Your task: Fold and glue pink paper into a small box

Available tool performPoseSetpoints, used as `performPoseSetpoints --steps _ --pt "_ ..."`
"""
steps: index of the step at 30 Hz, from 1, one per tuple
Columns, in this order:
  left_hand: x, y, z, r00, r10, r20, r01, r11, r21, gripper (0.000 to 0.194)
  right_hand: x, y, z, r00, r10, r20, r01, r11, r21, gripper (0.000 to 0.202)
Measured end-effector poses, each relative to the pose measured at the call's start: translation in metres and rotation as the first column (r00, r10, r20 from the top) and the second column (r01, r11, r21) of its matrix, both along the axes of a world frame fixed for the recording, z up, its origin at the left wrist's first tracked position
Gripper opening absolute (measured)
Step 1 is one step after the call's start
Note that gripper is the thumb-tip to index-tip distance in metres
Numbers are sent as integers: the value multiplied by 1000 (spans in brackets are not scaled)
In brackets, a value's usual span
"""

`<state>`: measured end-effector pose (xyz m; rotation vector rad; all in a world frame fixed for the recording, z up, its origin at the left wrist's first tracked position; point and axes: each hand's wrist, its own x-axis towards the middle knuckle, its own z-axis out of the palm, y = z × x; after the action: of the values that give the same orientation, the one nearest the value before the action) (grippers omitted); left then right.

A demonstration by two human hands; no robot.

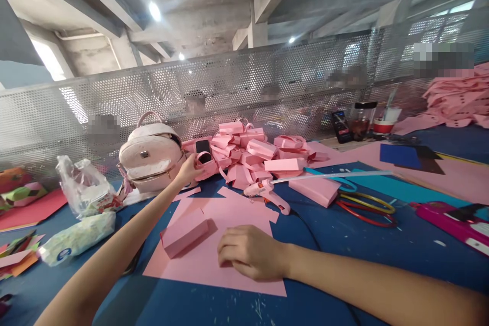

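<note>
My left hand (188,169) reaches to the far side of the table, its fingers closed on the looped strip of a pink paper basket (208,167). That basket is at the left edge of a heap of folded pink paper boxes and strips (248,150). My right hand (248,253) rests with curled fingers on a pink paper sheet (179,267); nothing shows in it. Left of it, a long folded pink paper box (185,234) lies on the same sheet. A pink glue gun (269,196) with a long clear glue stick lies beyond my right hand.
A pale pink backpack (151,158) stands left of the heap. Nearby are a plastic bag (86,188) and a tissue pack (78,239). Rightward lie red and yellow rings (364,211), a magenta tool (454,221), a phone (341,126) and a jar (362,121). A perforated metal screen (229,81) stands behind.
</note>
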<state>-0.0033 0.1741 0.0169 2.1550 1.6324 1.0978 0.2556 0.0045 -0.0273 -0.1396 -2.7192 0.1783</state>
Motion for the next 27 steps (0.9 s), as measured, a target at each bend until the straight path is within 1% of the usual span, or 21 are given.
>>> performPoseSetpoints --steps 3,6,9,11,14,17,19,22,25,27 --pt "2 -7 -8 988 50 -144 -41 997 70 35 0 0 1 1000 0 6 0 1000 -2 24" --pt "5 -13 -14 964 90 -250 -62 991 120 36 0 0 1 1000 1 10 -1 1000 2 24" --pt "6 -16 -15 941 124 -314 -83 987 140 37 0 0 1 1000 -6 20 6 1000 3 24" --pt "5 -16 -13 933 124 -339 -83 988 133 37 0 0 1 1000 -10 27 10 1000 6 23" --pt "1 -15 -11 931 51 -361 -24 997 79 35 0 0 1 1000 -1 18 1 1000 9 23" --pt "-2 -15 -11 929 -80 -362 88 996 6 33 0 1 1 1000 11 2 -11 1000 9 23" --pt "-3 -14 -11 925 -145 -351 153 988 -6 32 0 1 0 1000 9 -4 -9 1000 7 24" --pt "-8 -14 -4 927 -174 -332 203 978 54 33 0 1 0 1000 1 1 -1 1000 2 25" --pt "-14 -18 10 939 -144 -311 202 966 160 35 0 0 1 1000 -9 19 9 1000 0 25" --pt "-17 -27 20 948 -102 -302 179 955 238 37 0 0 1 999 -15 28 15 1000 -1 25"
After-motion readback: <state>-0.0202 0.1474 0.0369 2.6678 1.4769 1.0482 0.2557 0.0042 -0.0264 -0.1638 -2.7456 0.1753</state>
